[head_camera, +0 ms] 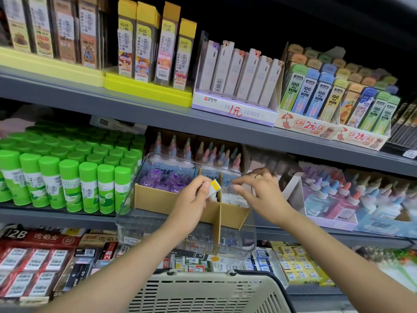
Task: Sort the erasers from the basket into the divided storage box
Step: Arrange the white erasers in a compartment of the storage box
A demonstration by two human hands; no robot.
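Head view: grey shelving [140, 105] spans the whole frame in tiers. Across the upper tier stand boxed lead refills; a lilac display box [234, 109] at upper centre reads "PENCIL LEADS" with a red handwritten price, and the tubes [316, 93] to its right read "100 PCS". At middle left stands a block of green-capped glue sticks [67, 177]; at middle right, pastel glue bottles [352, 199]. Packs at lower left are marked "2B" [108, 251].

At bottom centre sits a beige slatted basket [203, 292], its contents not visible. Above it at frame centre, a clear divided storage box [135, 213] projects forward from the middle shelf edge, with brown cardboard dividers [220, 218] inside; purple-wrapped items [167, 180] fill its rear left compartment.

Left hand [191, 204] grips a small white eraser with a yellow end [214, 187] between thumb and fingers, over the dividers at box centre. Right hand [259, 190], with a ring, reaches into the right side of the box, fingertips pinched together; whether they hold anything cannot be told.
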